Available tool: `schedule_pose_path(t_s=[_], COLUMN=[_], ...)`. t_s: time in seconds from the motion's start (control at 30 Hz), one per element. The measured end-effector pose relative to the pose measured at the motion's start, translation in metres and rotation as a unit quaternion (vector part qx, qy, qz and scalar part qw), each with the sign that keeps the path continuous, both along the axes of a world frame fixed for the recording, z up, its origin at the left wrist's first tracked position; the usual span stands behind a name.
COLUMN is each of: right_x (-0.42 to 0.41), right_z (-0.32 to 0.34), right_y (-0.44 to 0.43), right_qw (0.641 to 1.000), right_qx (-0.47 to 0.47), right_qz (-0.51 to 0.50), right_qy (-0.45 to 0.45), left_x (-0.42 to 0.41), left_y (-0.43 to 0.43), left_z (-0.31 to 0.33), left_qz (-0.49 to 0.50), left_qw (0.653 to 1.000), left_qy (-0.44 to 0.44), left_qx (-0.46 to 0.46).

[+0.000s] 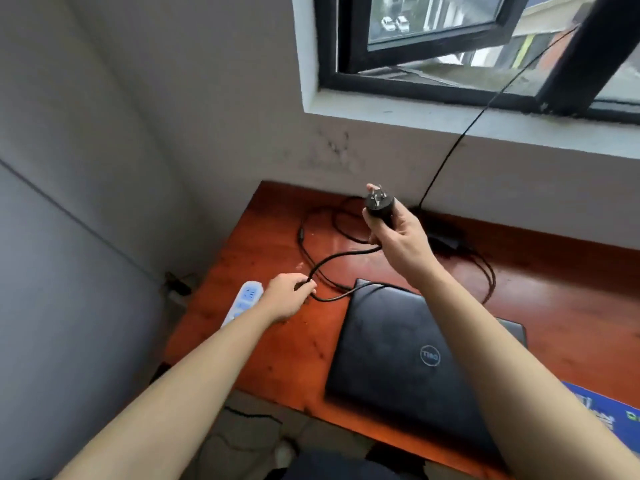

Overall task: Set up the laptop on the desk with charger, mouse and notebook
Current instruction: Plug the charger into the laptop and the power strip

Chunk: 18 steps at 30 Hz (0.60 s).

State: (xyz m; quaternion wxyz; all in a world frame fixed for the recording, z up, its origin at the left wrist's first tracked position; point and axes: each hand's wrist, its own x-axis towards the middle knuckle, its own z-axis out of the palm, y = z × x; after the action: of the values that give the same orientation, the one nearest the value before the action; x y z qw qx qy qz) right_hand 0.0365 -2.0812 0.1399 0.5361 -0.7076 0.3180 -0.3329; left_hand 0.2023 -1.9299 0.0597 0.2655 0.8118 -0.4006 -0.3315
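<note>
A closed black laptop (408,348) lies flat on the reddish wooden desk (277,341). My right hand (398,237) holds the charger's black plug (379,202) up above the desk, prongs pointing up. From it the black charger cable (339,254) loops down to my left hand (289,296), which pinches the cable just left of the laptop. The charger's black power brick (446,237) rests near the wall behind my right hand. A white power strip (244,301) lies at the desk's left edge, partly covered by my left wrist.
A blue printed pad or book (606,410) shows at the desk's right front corner. Another thin black cable (460,136) runs from the window down to the desk's back. Grey walls close in on the left and behind. The floor below holds loose cables.
</note>
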Motion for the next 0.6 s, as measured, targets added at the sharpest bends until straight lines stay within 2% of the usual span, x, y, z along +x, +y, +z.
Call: schedule_pose_path(t_s=[0.1, 0.33, 0.4, 0.43, 0.5, 0.6], right_x=[0.034, 0.072, 0.076, 0.080, 0.091, 0.107], right_z=[0.001, -0.019, -0.025, -0.028, -0.036, -0.052], right_y=[0.037, 0.079, 0.081, 0.082, 0.078, 0.069], right_qw=[0.999, 0.982, 0.978, 0.978, 0.975, 0.927], right_qx=[-0.040, -0.093, -0.075, -0.035, 0.112, 0.349], right_qz=[0.009, 0.042, 0.068, 0.091, 0.122, 0.116], right_qy=[0.021, 0.161, 0.183, 0.182, 0.149, 0.067], left_x=[0.027, 0.088, 0.097, 0.101, 0.108, 0.111], left_y=[0.039, 0.089, 0.095, 0.097, 0.097, 0.095], left_z=[-0.011, -0.048, -0.060, -0.065, -0.077, -0.094], left_qz=[0.023, 0.093, 0.102, 0.111, 0.138, 0.168], left_qw=[0.999, 0.990, 0.984, 0.980, 0.970, 0.957], left_qy=[0.044, -0.042, -0.067, -0.078, -0.087, -0.071], left_qx=[0.004, 0.094, 0.129, 0.146, 0.178, 0.224])
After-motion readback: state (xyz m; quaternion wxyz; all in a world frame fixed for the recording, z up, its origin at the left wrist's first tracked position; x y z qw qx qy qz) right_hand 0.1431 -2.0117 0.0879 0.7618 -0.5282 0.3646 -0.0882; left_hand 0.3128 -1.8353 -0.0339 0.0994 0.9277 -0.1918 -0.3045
